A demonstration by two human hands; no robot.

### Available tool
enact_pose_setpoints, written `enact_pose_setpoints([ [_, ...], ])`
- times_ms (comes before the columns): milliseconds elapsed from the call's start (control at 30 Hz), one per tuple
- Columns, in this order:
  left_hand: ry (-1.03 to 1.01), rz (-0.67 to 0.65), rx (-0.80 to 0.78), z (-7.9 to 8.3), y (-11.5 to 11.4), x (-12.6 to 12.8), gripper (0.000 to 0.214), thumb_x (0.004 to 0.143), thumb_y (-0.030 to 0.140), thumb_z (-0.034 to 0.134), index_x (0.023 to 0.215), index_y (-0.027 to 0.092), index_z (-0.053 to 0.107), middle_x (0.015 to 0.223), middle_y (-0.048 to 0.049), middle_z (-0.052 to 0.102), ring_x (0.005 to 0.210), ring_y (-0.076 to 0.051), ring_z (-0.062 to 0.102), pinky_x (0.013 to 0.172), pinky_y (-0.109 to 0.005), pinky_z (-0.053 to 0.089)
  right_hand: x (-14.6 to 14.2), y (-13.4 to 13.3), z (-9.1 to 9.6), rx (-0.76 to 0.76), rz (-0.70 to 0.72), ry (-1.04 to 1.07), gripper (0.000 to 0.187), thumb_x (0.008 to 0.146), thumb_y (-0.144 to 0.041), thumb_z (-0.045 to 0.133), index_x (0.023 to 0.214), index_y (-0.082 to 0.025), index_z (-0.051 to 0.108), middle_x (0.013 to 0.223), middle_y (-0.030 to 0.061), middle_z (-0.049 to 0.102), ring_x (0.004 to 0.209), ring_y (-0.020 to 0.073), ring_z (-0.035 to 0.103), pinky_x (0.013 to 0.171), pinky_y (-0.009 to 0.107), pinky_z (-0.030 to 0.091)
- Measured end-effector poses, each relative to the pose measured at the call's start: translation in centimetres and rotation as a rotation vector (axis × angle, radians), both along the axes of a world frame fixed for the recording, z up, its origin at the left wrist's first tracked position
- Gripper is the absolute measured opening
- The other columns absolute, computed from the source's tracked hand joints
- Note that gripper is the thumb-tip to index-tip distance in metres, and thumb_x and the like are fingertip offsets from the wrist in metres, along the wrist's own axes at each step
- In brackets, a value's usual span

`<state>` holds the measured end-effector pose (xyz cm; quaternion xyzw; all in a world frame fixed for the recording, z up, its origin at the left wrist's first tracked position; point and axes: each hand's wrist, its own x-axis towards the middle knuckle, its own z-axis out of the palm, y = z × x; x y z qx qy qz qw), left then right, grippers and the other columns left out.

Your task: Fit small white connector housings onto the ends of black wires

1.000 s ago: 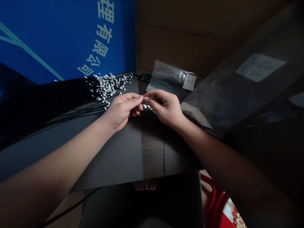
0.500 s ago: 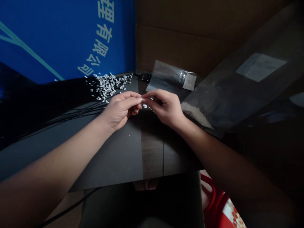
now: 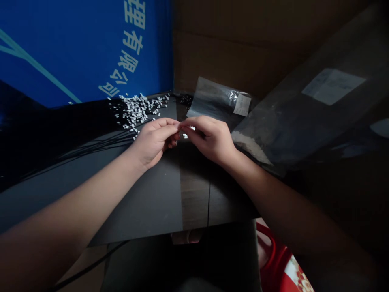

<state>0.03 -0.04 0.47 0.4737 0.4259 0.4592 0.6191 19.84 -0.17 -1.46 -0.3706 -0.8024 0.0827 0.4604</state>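
My left hand (image 3: 154, 140) and my right hand (image 3: 209, 138) meet fingertip to fingertip above a dark table (image 3: 142, 202). Both are closed in a pinch on something tiny that I cannot make out. A small white piece (image 3: 192, 128) shows by my right fingers, and another white piece (image 3: 185, 136) lies just below them. A scatter of small white pieces (image 3: 136, 109) lies behind my left hand. Thin black wires (image 3: 91, 146) run leftward across the table from my left hand.
A blue board with white characters (image 3: 85, 48) stands at the back left, a cardboard wall (image 3: 243, 48) behind. A clear plastic bag with a label (image 3: 221, 99) and a large dark bag (image 3: 304, 109) lie right. Red patterned cloth (image 3: 285, 263) shows below.
Both hands stay pinched together at the same spot. My right fingers have shifted slightly left and curled over the pinch; a small white piece now shows there.
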Motion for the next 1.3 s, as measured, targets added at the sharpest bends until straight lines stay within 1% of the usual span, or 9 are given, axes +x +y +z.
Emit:
enact_pose_setpoints([
  [167, -0.015, -0.014, -0.008, 0.0, -0.3, 0.2, 0.02, 0.083, 0.032, 0.086, 0.084, 0.019, 0.072, 0.074, -0.0009, 0.063, 0.064, -0.013, 0.054, 0.061, -0.028, 0.041, 0.4, 0.1, 0.3, 0.054, -0.036, -0.034, 0.019, 0.103, -0.016, 0.068, 0.111, -0.024, 0.084, 0.096, 0.0021, 0.082, 0.081, 0.0159, 0.071, 0.076, 0.029, 0.052],
  [367, -0.084, -0.01, -0.089, -0.2, -0.4, 0.5, 0.019, 0.086, 0.028, 0.083, 0.082, 0.019, 0.067, 0.071, 0.0003, 0.06, 0.063, -0.012, 0.053, 0.06, -0.026, 0.04, 0.2, -0.2, 0.5, 0.123, -0.063, -0.086, 0.022, 0.103, -0.017, 0.066, 0.111, -0.022, 0.086, 0.093, 0.0036, 0.08, 0.078, 0.0156, 0.071, 0.072, 0.028, 0.05],
  [467, -0.092, 0.0, -0.112, -0.2, -0.4, 0.6, 0.019, 0.087, 0.027, 0.081, 0.081, 0.019, 0.065, 0.07, 0.0007, 0.058, 0.062, -0.012, 0.053, 0.06, -0.026, 0.04, 0.2, -0.3, 0.6, 0.108, -0.076, -0.123, 0.023, 0.103, -0.018, 0.064, 0.111, -0.021, 0.086, 0.094, 0.0048, 0.081, 0.079, 0.0164, 0.072, 0.072, 0.029, 0.05],
  [600, -0.08, -0.007, -0.099, -0.1, -0.5, 0.5, 0.023, 0.085, 0.029, 0.086, 0.081, 0.019, 0.065, 0.072, 0.0, 0.059, 0.063, -0.012, 0.053, 0.061, -0.027, 0.04, 0.3, -0.3, 0.7, 0.083, -0.092, -0.132, 0.023, 0.101, -0.017, 0.066, 0.111, -0.022, 0.086, 0.093, 0.0045, 0.082, 0.079, 0.0169, 0.073, 0.072, 0.029, 0.05],
  [833, -0.117, 0.019, -0.125, -0.1, -0.6, 0.8, 0.022, 0.088, 0.027, 0.084, 0.083, 0.017, 0.065, 0.07, 0.0005, 0.058, 0.062, -0.012, 0.052, 0.06, -0.026, 0.04, 0.2, -0.5, 0.9, 0.107, -0.116, -0.227, 0.026, 0.103, -0.02, 0.061, 0.111, -0.021, 0.086, 0.091, 0.0048, 0.08, 0.077, 0.0168, 0.07, 0.071, 0.029, 0.049],
  [967, -0.144, 0.05, -0.133, -0.1, -0.7, 1.0, 0.025, 0.088, 0.028, 0.085, 0.083, 0.016, 0.064, 0.07, 0.0007, 0.056, 0.061, -0.011, 0.052, 0.06, -0.026, 0.04, 0.1, -0.7, 1.1, 0.122, -0.135, -0.269, 0.029, 0.104, -0.019, 0.06, 0.115, -0.022, 0.086, 0.092, 0.0042, 0.08, 0.08, 0.0169, 0.072, 0.071, 0.029, 0.048],
  [1100, -0.143, 0.063, -0.123, -0.1, -0.8, 1.0, 0.024, 0.087, 0.026, 0.085, 0.081, 0.016, 0.064, 0.068, 0.0008, 0.057, 0.06, -0.011, 0.051, 0.06, -0.026, 0.039, 0.1, -0.8, 1.1, 0.099, -0.125, -0.239, 0.027, 0.105, -0.02, 0.062, 0.114, -0.02, 0.087, 0.093, 0.0046, 0.082, 0.08, 0.0173, 0.073, 0.072, 0.029, 0.049],
  [1200, -0.16, 0.056, -0.117, -0.2, -0.7, 1.0, 0.024, 0.085, 0.025, 0.087, 0.081, 0.016, 0.065, 0.068, 0.0005, 0.058, 0.062, -0.011, 0.052, 0.059, -0.025, 0.04, 0.0, -0.7, 1.0, 0.05, -0.072, -0.137, 0.025, 0.104, -0.017, 0.065, 0.113, -0.018, 0.087, 0.098, 0.0052, 0.084, 0.084, 0.0176, 0.076, 0.077, 0.029, 0.053],
  [1300, -0.177, 0.046, -0.124, -0.3, -0.6, 0.8, 0.026, 0.083, 0.025, 0.09, 0.082, 0.015, 0.066, 0.069, 0.0003, 0.059, 0.063, -0.011, 0.053, 0.06, -0.023, 0.041, 0.0, -0.6, 0.8, 0.025, -0.029, -0.044, 0.022, 0.101, -0.014, 0.069, 0.111, -0.018, 0.087, 0.096, 0.0045, 0.085, 0.083, 0.017, 0.077, 0.077, 0.029, 0.053],
])
